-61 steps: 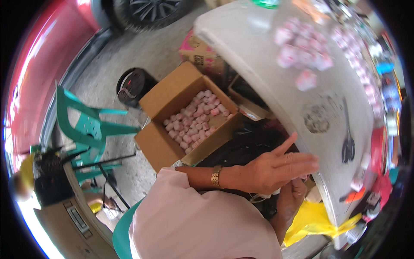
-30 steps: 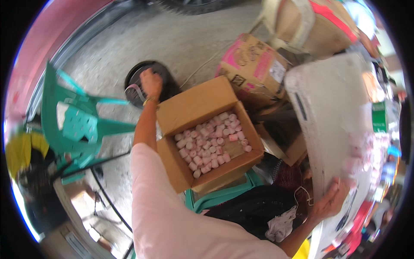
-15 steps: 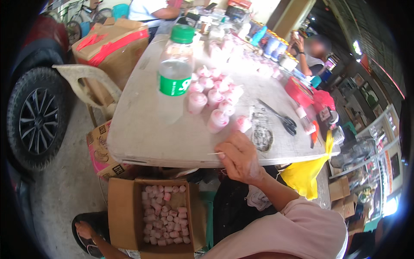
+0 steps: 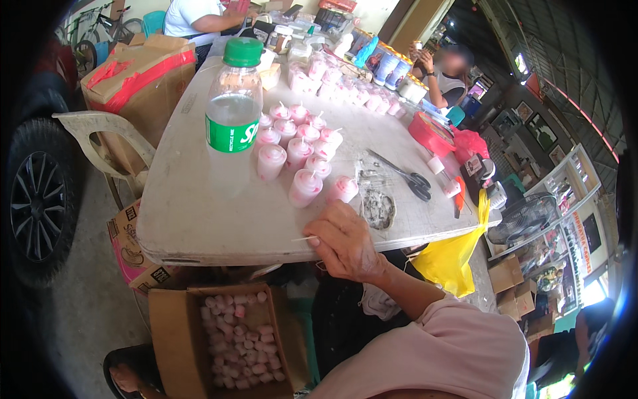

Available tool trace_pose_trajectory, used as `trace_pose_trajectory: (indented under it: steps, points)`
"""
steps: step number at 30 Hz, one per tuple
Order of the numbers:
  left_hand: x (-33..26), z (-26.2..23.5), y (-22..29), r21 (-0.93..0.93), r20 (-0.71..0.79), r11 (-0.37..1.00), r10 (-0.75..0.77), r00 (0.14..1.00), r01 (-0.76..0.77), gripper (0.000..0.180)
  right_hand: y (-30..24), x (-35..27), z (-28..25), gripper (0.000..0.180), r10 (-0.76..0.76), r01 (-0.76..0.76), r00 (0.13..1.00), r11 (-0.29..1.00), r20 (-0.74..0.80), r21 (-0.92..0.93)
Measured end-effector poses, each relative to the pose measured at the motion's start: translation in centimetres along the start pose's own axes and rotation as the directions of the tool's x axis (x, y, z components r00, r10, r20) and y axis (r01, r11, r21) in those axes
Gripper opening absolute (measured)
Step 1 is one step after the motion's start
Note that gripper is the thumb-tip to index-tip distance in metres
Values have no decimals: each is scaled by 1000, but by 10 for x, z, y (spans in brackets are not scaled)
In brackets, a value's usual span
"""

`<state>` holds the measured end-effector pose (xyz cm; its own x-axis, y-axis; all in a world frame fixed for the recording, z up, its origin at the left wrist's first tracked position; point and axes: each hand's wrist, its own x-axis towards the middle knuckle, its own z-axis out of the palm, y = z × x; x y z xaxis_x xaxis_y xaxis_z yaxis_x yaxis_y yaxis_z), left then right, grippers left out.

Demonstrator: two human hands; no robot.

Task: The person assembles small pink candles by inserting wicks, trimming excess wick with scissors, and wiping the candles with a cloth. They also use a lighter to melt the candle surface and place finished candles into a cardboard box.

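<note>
Over the near edge of the white table [image 4: 199,229], your right hand [image 4: 345,243] pinches a thin white strand [image 4: 302,239] between thumb and finger, its free end pointing left. Your left hand [image 4: 125,378] is low at a black bin [image 4: 138,358]; whether it grips anything, I cannot tell. Just past your right knuckles stands a pink-and-white candle [image 4: 343,190], more candles [image 4: 299,153] behind it, scissors [image 4: 417,185] rightward and a green-capped bottle [image 4: 234,110] to the left.

The right hand [image 4: 345,243] is curled, thumb and forefinger pinched. The right forearm [image 4: 412,292] angles forward and leftward. The left hand [image 4: 125,377] is lowered, finger closure unclear.
</note>
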<state>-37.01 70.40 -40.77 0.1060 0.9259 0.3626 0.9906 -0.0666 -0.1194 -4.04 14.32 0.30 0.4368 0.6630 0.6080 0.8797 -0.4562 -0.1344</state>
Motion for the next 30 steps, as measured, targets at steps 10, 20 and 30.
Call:
trace_pose_trajectory:
  steps: [10,20,30]
  points:
    - [3,-1,3,9,-4,1000,8,1000,-8,38,0,-1,-1,14,13,-13,1000,1000,8,10]
    - [2,-2,1,14,-2,1000,9,1000,-9,37,1,-1,0,14,3,-3,1000,1000,5,1]
    - [1,-2,-1,25,0,1000,5,1000,-5,36,0,-1,1,12,12,-12,1000,1000,-11,28]
